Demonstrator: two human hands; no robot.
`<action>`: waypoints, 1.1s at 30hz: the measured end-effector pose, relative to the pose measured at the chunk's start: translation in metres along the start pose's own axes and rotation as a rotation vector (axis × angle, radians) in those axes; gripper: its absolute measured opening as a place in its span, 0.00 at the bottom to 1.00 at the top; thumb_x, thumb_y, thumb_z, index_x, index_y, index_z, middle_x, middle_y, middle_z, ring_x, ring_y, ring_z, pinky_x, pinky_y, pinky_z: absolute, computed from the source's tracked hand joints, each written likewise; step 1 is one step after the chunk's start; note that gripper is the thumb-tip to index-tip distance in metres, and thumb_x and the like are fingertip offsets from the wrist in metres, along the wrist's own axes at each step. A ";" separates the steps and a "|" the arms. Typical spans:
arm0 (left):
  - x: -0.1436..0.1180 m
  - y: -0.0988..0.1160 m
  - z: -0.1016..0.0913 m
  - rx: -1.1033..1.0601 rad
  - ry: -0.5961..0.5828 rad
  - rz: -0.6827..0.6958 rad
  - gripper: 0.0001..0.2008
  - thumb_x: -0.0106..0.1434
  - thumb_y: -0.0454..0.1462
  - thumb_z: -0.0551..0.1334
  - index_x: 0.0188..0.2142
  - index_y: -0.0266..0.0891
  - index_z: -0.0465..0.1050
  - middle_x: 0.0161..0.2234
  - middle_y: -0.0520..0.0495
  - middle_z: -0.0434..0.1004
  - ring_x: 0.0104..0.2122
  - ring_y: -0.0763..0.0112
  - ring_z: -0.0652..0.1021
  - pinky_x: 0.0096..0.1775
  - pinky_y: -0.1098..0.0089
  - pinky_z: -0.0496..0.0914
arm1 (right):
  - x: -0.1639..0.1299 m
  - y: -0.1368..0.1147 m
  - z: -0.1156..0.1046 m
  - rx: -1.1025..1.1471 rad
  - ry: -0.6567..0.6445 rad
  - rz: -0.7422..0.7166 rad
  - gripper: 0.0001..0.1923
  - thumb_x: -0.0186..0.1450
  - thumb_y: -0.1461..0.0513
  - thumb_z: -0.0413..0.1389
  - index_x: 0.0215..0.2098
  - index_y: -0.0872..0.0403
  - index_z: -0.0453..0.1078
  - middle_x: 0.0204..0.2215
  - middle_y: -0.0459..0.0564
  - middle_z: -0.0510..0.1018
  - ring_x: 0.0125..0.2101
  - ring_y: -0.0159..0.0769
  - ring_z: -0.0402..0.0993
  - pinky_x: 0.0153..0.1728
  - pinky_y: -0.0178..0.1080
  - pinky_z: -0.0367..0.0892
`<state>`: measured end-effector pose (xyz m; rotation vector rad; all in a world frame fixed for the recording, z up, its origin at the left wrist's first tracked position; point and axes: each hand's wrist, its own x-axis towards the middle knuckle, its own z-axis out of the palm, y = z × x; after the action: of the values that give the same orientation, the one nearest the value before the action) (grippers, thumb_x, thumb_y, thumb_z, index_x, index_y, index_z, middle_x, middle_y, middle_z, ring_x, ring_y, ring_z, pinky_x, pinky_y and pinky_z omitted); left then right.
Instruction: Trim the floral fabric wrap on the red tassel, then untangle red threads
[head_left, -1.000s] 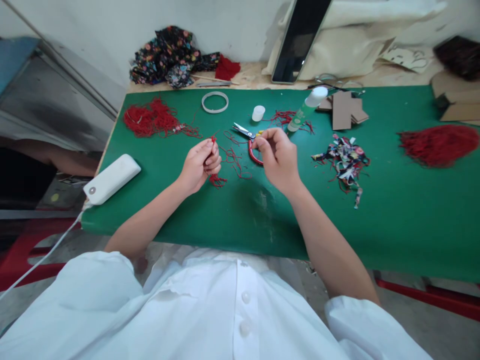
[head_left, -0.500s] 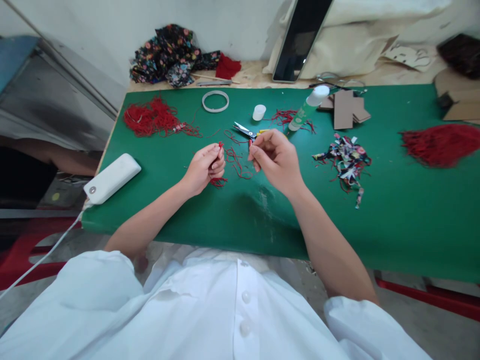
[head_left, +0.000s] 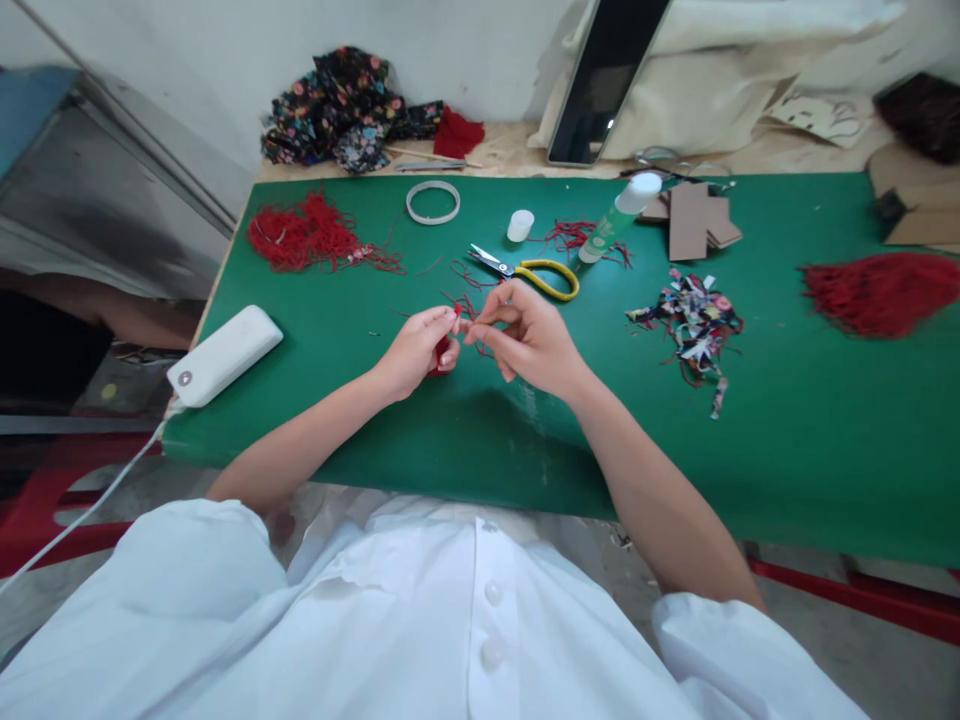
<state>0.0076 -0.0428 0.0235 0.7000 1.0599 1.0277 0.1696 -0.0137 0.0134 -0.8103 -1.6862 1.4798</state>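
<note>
My left hand (head_left: 420,350) is closed around a small bundle of red yarn (head_left: 457,311); a red tip sticks up at the thumb and more red shows under the fingers. Close against it, my right hand (head_left: 532,345) pinches thumb and forefinger together beside the bundle's top. Whatever lies in that pinch is too fine to make out. Just beyond the right hand lie scissors (head_left: 491,260) with yellow handles, blades apart and pointing left. Loose red yarn strands (head_left: 465,275) lie behind the hands, partly covered by them.
A glue bottle (head_left: 619,218) stands behind, near a white cap (head_left: 520,226) and a tape ring (head_left: 433,202). Red yarn piles (head_left: 300,235) lie left and right (head_left: 881,293). Fabric scraps (head_left: 697,320) and cardboard pieces (head_left: 688,222) are rightward; a white power bank (head_left: 225,357) sits left.
My right hand has moved left and down to meet the left hand, uncovering the scissors' yellow handles. My left hand has shifted slightly right and down, still holding the red yarn bundle.
</note>
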 end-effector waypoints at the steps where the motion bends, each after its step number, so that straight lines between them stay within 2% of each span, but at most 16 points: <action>1: 0.000 0.000 0.000 -0.017 0.005 0.009 0.15 0.70 0.31 0.49 0.25 0.36 0.59 0.21 0.56 0.65 0.12 0.86 0.61 0.17 0.80 0.54 | -0.001 0.001 0.001 -0.013 -0.036 0.011 0.12 0.63 0.62 0.59 0.35 0.49 0.57 0.29 0.39 0.79 0.10 0.21 0.63 0.09 0.29 0.57; 7: 0.002 0.003 -0.006 -0.118 -0.019 0.061 0.15 0.70 0.31 0.49 0.26 0.34 0.61 0.27 0.53 0.72 0.14 0.86 0.63 0.19 0.79 0.59 | -0.002 0.004 0.003 -0.190 -0.119 -0.006 0.11 0.62 0.65 0.56 0.36 0.49 0.56 0.27 0.39 0.81 0.12 0.24 0.68 0.12 0.30 0.59; 15: 0.002 0.003 -0.006 -0.162 -0.092 0.057 0.16 0.70 0.31 0.49 0.25 0.34 0.63 0.21 0.54 0.66 0.15 0.85 0.63 0.21 0.80 0.61 | -0.002 0.008 0.001 -0.277 -0.160 -0.051 0.11 0.62 0.64 0.56 0.36 0.50 0.56 0.27 0.41 0.79 0.18 0.28 0.73 0.19 0.31 0.63; 21: 0.001 0.006 -0.008 -0.153 -0.184 0.025 0.15 0.70 0.32 0.52 0.25 0.34 0.62 0.21 0.55 0.64 0.14 0.86 0.60 0.20 0.80 0.57 | 0.001 0.010 0.000 -0.365 -0.061 -0.134 0.04 0.65 0.60 0.54 0.38 0.52 0.63 0.33 0.47 0.77 0.31 0.31 0.74 0.34 0.35 0.68; 23: 0.000 0.007 -0.009 -0.146 -0.213 0.013 0.14 0.70 0.33 0.53 0.25 0.34 0.62 0.20 0.55 0.63 0.14 0.86 0.59 0.20 0.81 0.56 | 0.002 0.012 -0.001 -0.392 -0.027 -0.109 0.07 0.67 0.59 0.52 0.42 0.54 0.66 0.34 0.48 0.77 0.30 0.31 0.73 0.33 0.36 0.67; 26: -0.002 0.007 -0.009 -0.129 -0.249 -0.007 0.13 0.69 0.33 0.54 0.26 0.34 0.62 0.20 0.56 0.62 0.14 0.87 0.57 0.20 0.81 0.55 | 0.003 0.015 -0.002 -0.398 -0.044 -0.083 0.12 0.70 0.59 0.48 0.47 0.54 0.67 0.34 0.48 0.78 0.28 0.30 0.71 0.30 0.34 0.64; 29: -0.003 0.008 -0.009 -0.121 -0.268 -0.022 0.13 0.69 0.33 0.54 0.26 0.34 0.63 0.19 0.56 0.61 0.14 0.87 0.57 0.19 0.81 0.53 | 0.003 0.015 0.000 -0.381 -0.064 -0.118 0.10 0.70 0.60 0.48 0.45 0.54 0.68 0.33 0.47 0.78 0.29 0.30 0.71 0.30 0.34 0.64; 33: -0.002 0.008 -0.009 -0.113 -0.265 -0.041 0.14 0.69 0.33 0.53 0.26 0.34 0.63 0.19 0.57 0.59 0.14 0.87 0.56 0.19 0.81 0.52 | 0.002 0.013 0.001 -0.438 -0.019 -0.160 0.07 0.69 0.60 0.50 0.39 0.53 0.68 0.28 0.46 0.76 0.25 0.30 0.69 0.28 0.34 0.62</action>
<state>-0.0037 -0.0417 0.0277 0.6977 0.7778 0.9240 0.1673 -0.0106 0.0003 -0.8623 -2.0736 1.0258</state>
